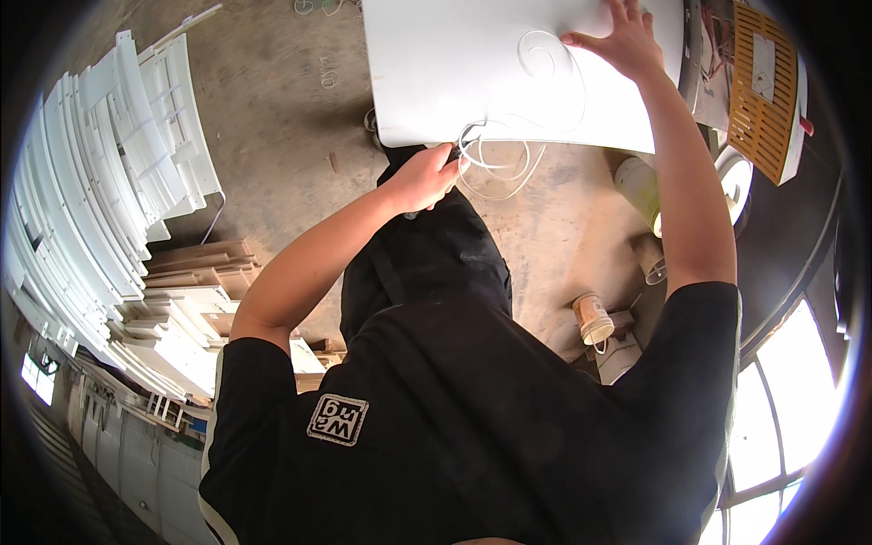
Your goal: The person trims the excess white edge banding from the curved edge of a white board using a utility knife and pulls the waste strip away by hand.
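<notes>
A large white panel [436, 68] lies flat in front of me, glaring bright over its right part. My right hand [627, 44] rests on its far right with the fingers spread and nothing in them. At the panel's near edge, my left hand [425, 181] is closed around a dark hand tool [453, 153]; the fingers hide most of it, so its exact kind does not show. Thin white curled strips [498, 169] loop beside the left fingers and hang over the near edge. Another loop of thin strip [545, 54] lies on top of the panel.
Stacked white boards [100, 173] fill the left side, with brown boards [200, 268] below them. On the right are a yellow slatted crate [761, 91], a pale bucket [639, 186] and a small tub [593, 318]. Strip scraps [329, 74] lie on the concrete floor.
</notes>
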A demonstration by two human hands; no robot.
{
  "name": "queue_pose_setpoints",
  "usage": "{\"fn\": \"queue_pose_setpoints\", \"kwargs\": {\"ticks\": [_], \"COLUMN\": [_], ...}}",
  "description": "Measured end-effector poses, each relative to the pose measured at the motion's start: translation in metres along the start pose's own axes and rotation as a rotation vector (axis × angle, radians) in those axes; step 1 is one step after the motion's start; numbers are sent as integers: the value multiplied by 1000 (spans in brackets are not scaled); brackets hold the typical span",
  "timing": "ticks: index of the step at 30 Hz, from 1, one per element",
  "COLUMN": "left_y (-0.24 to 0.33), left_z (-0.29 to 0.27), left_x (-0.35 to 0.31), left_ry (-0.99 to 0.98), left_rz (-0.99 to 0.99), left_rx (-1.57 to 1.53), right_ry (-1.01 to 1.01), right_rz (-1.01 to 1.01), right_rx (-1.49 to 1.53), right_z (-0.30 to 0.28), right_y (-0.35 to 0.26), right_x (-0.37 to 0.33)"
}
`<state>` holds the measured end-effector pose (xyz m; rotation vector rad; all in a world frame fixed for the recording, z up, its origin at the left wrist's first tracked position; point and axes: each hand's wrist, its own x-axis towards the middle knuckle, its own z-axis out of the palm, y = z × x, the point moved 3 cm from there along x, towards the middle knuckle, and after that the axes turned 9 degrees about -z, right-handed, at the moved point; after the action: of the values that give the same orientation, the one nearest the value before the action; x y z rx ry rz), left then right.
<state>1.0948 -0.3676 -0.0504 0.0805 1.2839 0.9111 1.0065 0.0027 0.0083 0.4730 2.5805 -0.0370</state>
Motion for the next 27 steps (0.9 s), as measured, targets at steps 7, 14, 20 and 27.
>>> {"fn": "queue_pose_setpoints", "kwargs": {"ticks": [7,14,20,27], "left_y": [27,57,82,96], "left_z": [43,90,130,182], "left_x": [34,76,114,160], "left_ry": [-23,1,-8,-26], "left_rz": [54,62,35,110], "left_rx": [-18,59,50,-173], "right_ry": [-32,-2,-35,-67], "right_rz": [-8,-36,-32,-83], "right_rx": [-19,45,113,183], "right_z": [-3,-6,-19,-29], "right_y": [-1,4,4,18], "right_x": [-2,-5,-16,-23]}}
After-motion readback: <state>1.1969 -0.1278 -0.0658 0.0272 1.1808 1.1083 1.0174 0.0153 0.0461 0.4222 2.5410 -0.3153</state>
